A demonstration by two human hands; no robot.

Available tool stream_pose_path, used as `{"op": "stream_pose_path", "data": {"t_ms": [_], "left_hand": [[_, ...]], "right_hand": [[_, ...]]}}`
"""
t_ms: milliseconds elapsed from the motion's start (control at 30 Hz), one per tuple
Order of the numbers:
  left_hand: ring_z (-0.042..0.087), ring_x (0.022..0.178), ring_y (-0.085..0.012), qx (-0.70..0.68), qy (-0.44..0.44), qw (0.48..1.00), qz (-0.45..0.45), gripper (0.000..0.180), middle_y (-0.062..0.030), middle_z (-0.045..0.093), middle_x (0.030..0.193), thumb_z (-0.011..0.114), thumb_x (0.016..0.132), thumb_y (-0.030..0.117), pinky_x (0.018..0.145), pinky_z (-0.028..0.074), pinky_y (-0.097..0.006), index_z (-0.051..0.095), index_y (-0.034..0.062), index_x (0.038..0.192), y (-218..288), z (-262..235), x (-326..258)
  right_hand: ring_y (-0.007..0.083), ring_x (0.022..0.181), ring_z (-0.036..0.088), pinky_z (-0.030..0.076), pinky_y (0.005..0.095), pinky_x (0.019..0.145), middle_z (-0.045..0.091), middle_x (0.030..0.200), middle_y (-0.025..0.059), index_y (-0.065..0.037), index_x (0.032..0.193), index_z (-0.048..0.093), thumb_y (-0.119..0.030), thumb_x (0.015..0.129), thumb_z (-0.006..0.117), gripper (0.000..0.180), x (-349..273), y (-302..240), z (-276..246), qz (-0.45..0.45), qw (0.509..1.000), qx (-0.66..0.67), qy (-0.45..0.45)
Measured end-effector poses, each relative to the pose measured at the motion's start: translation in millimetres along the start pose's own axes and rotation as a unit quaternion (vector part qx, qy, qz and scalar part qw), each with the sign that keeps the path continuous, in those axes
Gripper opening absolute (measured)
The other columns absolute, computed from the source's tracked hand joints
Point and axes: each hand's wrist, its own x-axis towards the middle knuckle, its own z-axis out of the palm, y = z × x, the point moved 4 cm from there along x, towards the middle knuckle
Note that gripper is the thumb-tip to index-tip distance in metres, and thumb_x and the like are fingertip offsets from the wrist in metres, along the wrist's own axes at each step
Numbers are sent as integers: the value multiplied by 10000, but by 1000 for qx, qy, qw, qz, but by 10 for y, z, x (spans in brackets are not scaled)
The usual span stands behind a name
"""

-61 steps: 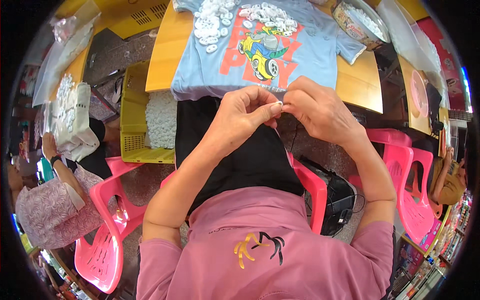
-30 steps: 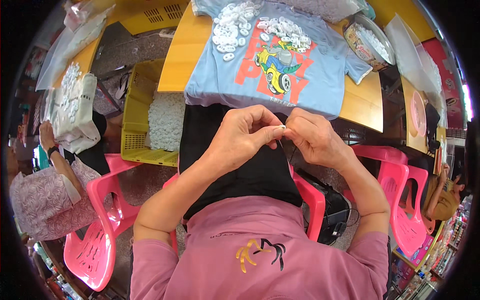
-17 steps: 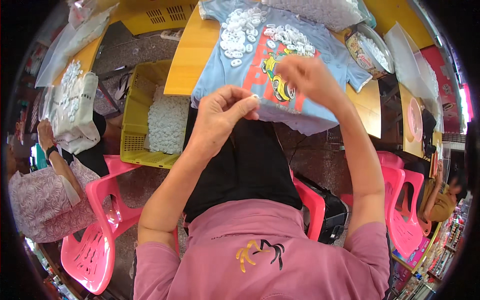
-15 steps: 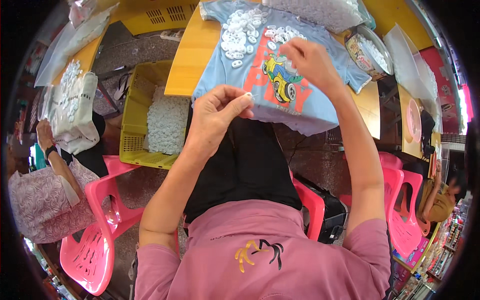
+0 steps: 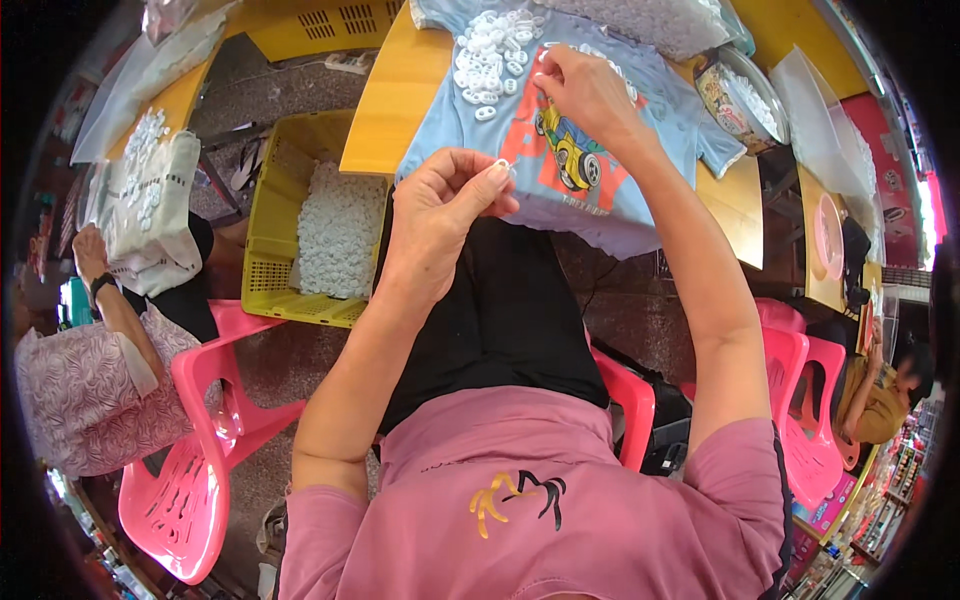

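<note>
My left hand (image 5: 437, 215) is closed in a pinch in front of the table, with a small white plastic piece (image 5: 503, 165) showing at the fingertips. Over the table, my right hand (image 5: 592, 98) is bent downward beside the small white pieces, its fingers drawn together. Whatever those fingers hold, if anything, cannot be made out. Left of it lies a pile of white oval plastic pieces with two holes (image 5: 490, 55). More of them are partly hidden behind the right hand. Beneath everything is a light blue printed T-shirt (image 5: 440, 145), spread over the table.
A yellow crate (image 5: 262, 225) full of white pieces stands left of my legs. Beyond the shirt are a large clear bag (image 5: 650, 25) and a round tin (image 5: 715, 95) of white pieces. Pink chairs (image 5: 195, 450) flank me. Another person's hand (image 5: 90, 250) is at far left.
My right hand has moved left and its fingers have come down beside the pile. My left hand has risen slightly, still pinching the white piece. The view has shifted a little.
</note>
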Motion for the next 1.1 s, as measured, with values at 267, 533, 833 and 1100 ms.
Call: {"op": "stream_pose_path", "data": {"t_ms": [267, 533, 833, 1100], "left_hand": [[628, 767, -153, -54, -17, 998, 31, 155, -86, 650, 882, 656, 900, 131, 749, 520, -291, 600, 3, 964, 177, 256, -152], [630, 738, -133, -47, -45, 997, 38, 162, -80, 651, 861, 663, 893, 120, 715, 516, -263, 609, -20, 953, 209, 399, -327], [613, 732, -112, -8, -56, 998, 39, 173, -71, 652, 849, 662, 891, 132, 700, 505, -249, 608, -22, 947, 213, 434, -403], [586, 722, -112, 33, -53, 997, 44, 147, -68, 634, 854, 656, 888, 102, 701, 480, -242, 613, -18, 960, 239, 456, -429]], "right_hand": [[70, 629, 547, 442, 210, 571, 600, 775, 22, 48, 1127, 627, -144, 951, 597, 262, -678, -631, -768, 190, 783, 590, -44], [78, 616, 538, 456, 226, 563, 608, 813, 35, 27, 1164, 627, -163, 947, 610, 289, -1113, -883, -1029, 214, 733, 645, -16], [68, 595, 504, 457, 232, 542, 606, 793, 22, 23, 1154, 633, -160, 952, 601, 275, -1259, -1017, -1062, 225, 708, 668, -40], [63, 630, 531, 455, 213, 563, 620, 812, 17, 25, 1142, 639, -137, 948, 607, 255, -1296, -1050, -1116, 186, 788, 586, -16]]}}
